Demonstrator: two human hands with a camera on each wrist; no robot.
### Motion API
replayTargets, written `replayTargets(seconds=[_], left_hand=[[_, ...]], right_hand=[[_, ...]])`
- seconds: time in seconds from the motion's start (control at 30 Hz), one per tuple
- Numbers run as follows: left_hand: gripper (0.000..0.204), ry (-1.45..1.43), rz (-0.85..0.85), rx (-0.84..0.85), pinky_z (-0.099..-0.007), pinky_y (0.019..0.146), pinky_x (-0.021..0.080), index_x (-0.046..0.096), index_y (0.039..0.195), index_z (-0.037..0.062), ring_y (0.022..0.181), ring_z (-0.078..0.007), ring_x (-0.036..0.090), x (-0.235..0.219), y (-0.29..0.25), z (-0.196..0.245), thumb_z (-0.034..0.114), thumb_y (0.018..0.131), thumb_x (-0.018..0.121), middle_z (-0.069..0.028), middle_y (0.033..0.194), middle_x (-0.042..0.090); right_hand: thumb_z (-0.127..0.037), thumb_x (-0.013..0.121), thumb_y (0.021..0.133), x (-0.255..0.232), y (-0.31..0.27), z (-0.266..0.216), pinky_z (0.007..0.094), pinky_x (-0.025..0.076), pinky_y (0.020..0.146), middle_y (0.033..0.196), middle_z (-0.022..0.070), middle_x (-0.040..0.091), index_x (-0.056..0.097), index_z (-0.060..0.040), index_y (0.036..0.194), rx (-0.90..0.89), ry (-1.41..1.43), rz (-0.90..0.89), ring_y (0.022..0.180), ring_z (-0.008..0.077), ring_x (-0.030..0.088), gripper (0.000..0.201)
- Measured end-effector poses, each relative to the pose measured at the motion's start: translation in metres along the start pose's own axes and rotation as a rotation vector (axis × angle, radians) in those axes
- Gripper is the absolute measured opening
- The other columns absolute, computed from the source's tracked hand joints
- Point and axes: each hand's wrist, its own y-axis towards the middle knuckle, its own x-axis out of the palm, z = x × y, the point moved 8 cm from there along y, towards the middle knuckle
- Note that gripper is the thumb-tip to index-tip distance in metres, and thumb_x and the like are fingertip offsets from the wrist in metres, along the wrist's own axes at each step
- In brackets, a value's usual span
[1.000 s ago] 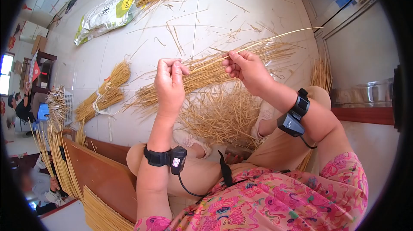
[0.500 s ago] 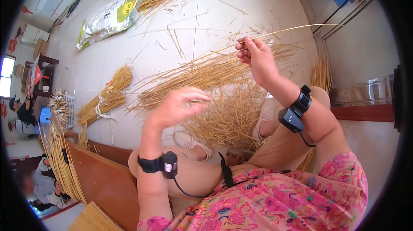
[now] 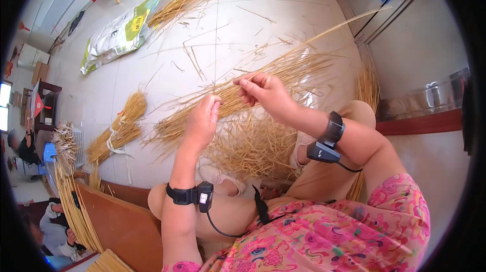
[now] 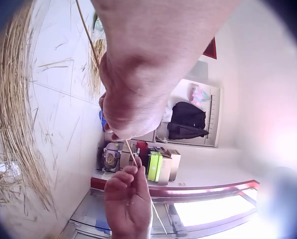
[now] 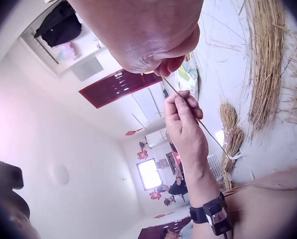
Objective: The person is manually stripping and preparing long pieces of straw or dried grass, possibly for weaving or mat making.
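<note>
A long, thin straw stalk [image 5: 212, 136] runs between both hands. My left hand [image 3: 202, 122] pinches it between thumb and fingers, as the right wrist view shows. A short way to the right, my right hand [image 3: 268, 95] pinches the same stalk, palm side visible in the left wrist view. Past the right hand the stalk's long end slants up toward the metal door. Below the hands, a broad pile of loose straw [image 3: 192, 119] lies on the tiled floor. Closer to my feet is a heap of short straw pieces [image 3: 258, 148].
A tied straw bundle [image 3: 121, 126] lies on the left, and a plastic sack [image 3: 119, 34] with straw poking out lies farther back. Brown wooden boards [image 3: 114, 216] stand beside my left leg. On the right is a metal door [image 3: 410, 54]. Other people sit at far left.
Half a second ago my left hand was off the stalk, blurred, with fingers spread; it now pinches the stalk again. My right hand has come back left and down toward it.
</note>
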Motion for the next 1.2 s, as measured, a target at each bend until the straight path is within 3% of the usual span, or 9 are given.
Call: replayTargets(seconds=[0.27,0.57,0.73,0.83,0.87,0.93,1.03,1.13,1.2], left_hand=[[0.009,0.162,-0.027,-0.014,-0.0393,0.073,0.044,0.051,0.092,0.0005,0.084,-0.0338,0.055,-0.012,-0.007,-0.033,0.007,0.092,0.045,-0.0181,0.089,0.056],[0.014,-0.102,-0.023,-0.027,-0.0336,0.067,0.046,0.055,0.101,0.002,0.072,-0.0244,0.057,-0.003,0.0,-0.003,0.01,0.092,0.048,-0.0141,0.083,0.059],[0.014,-0.064,0.126,-0.003,-0.033,0.065,0.046,0.057,0.099,0.0022,0.07,-0.0241,0.057,-0.013,-0.001,-0.007,0.01,0.092,0.049,-0.0121,0.084,0.061],[0.012,-0.031,0.17,0.056,-0.0255,0.059,0.042,0.058,0.097,0.0021,0.062,-0.0113,0.049,-0.017,-0.002,-0.01,0.009,0.092,0.05,-0.0055,0.07,0.054],[0.012,-0.022,0.165,0.061,-0.0277,0.06,0.043,0.058,0.097,0.0022,0.064,-0.0157,0.052,-0.017,-0.002,-0.01,0.01,0.092,0.051,-0.0074,0.074,0.056],[0.012,-0.003,0.155,0.071,-0.0321,0.063,0.045,0.057,0.097,0.0025,0.068,-0.0244,0.057,-0.017,-0.003,-0.007,0.012,0.091,0.051,-0.0114,0.081,0.062],[0.012,-0.019,0.042,-0.06,-0.0313,0.058,0.044,0.058,0.091,0.0029,0.061,-0.0229,0.055,-0.012,-0.004,-0.008,0.014,0.09,0.054,-0.0097,0.073,0.061],[0.013,-0.078,0.04,0.013,-0.0289,0.052,0.041,0.058,0.087,0.0037,0.053,-0.0177,0.05,-0.01,-0.004,-0.005,0.015,0.09,0.054,-0.008,0.063,0.056],[0.013,-0.12,0.052,-0.024,-0.0274,0.051,0.039,0.058,0.086,0.0037,0.051,-0.0143,0.047,-0.013,-0.005,-0.005,0.015,0.09,0.054,-0.007,0.061,0.053]], right_hand=[[-0.015,0.048,0.095,-0.052,0.01,-0.039,0.0225,0.045,0.056,0.078,0.0049,0.059,0.055,0.0007,0.101,-0.19,0.106,0.312,0.062,0.0082,0.054,0.018],[-0.017,0.051,0.094,-0.012,0.003,-0.023,0.0207,0.046,0.058,0.083,0.0044,0.062,0.059,0.0018,0.099,-0.079,-0.022,0.037,0.066,0.0076,0.057,0.021],[-0.014,0.052,0.094,-0.039,0.008,-0.048,0.0207,0.045,0.054,0.08,0.004,0.061,0.059,0.0016,0.101,-0.247,0.081,0.214,0.064,0.0073,0.056,0.019],[-0.014,0.052,0.094,-0.057,0.014,-0.057,0.0205,0.045,0.054,0.079,0.0045,0.061,0.059,0.002,0.1,-0.265,0.143,0.274,0.064,0.0076,0.057,0.019],[-0.013,0.051,0.094,-0.058,0.014,-0.058,0.0206,0.045,0.052,0.077,0.0049,0.061,0.059,0.0024,0.1,-0.262,0.143,0.276,0.063,0.0079,0.058,0.018],[-0.013,0.051,0.094,-0.058,0.014,-0.059,0.0207,0.045,0.051,0.076,0.0046,0.061,0.059,0.0018,0.097,-0.247,0.074,0.29,0.061,0.0079,0.058,0.017],[-0.014,0.051,0.094,-0.058,0.012,-0.063,0.021,0.044,0.048,0.073,0.0044,0.061,0.059,0.0005,0.091,-0.29,-0.08,0.317,0.056,0.008,0.057,0.016],[-0.014,0.051,0.094,-0.057,0.007,-0.07,0.0212,0.044,0.046,0.07,0.0046,0.061,0.056,-0.0008,0.085,-0.351,-0.281,0.379,0.053,0.0083,0.056,0.018],[-0.015,0.05,0.095,-0.055,0.003,-0.073,0.0212,0.043,0.045,0.069,0.0048,0.061,0.055,-0.0013,0.082,-0.384,-0.398,0.411,0.051,0.0085,0.055,0.02]])
